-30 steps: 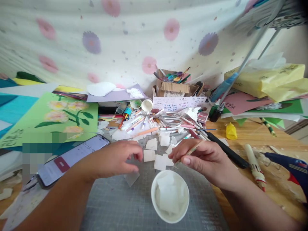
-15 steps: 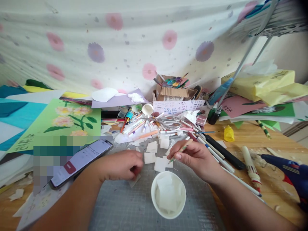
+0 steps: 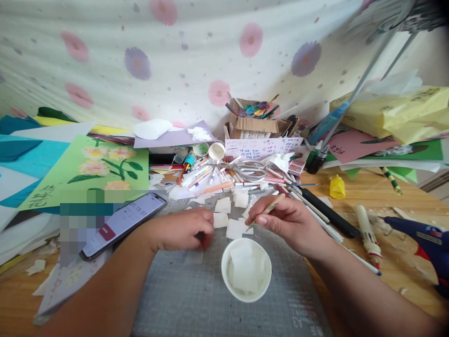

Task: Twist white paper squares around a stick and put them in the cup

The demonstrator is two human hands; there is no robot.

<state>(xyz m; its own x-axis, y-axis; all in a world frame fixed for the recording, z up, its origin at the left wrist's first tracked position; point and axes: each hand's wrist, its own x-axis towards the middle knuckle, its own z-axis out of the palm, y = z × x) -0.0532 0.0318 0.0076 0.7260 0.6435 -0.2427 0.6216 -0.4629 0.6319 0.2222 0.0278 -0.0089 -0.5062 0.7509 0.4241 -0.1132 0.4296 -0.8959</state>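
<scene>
My right hand (image 3: 289,222) pinches a thin wooden stick (image 3: 268,210) with green markings, its tip pointing down and left over the white squares. On the grey cutting mat (image 3: 182,299), my left hand (image 3: 185,228) is closed, its fingertips down at a thin, see-through paper square (image 3: 194,256), partly covered by the fingers. Between the hands lie several white paper squares (image 3: 234,229). A white paper cup (image 3: 224,283) stands just in front of them, with white pieces (image 3: 245,269) inside.
A phone (image 3: 124,224) lies left of my left forearm, by a green flower picture (image 3: 63,173). Pens and scissors (image 3: 249,171) pile up behind the squares. To the right are a black rod (image 3: 329,217), a white pen-like tool (image 3: 366,234) and a blue glue gun (image 3: 417,238).
The camera view has shifted slightly, so the cup appears higher. My left hand has moved little and stays at the thin square. My right hand still grips the stick.
</scene>
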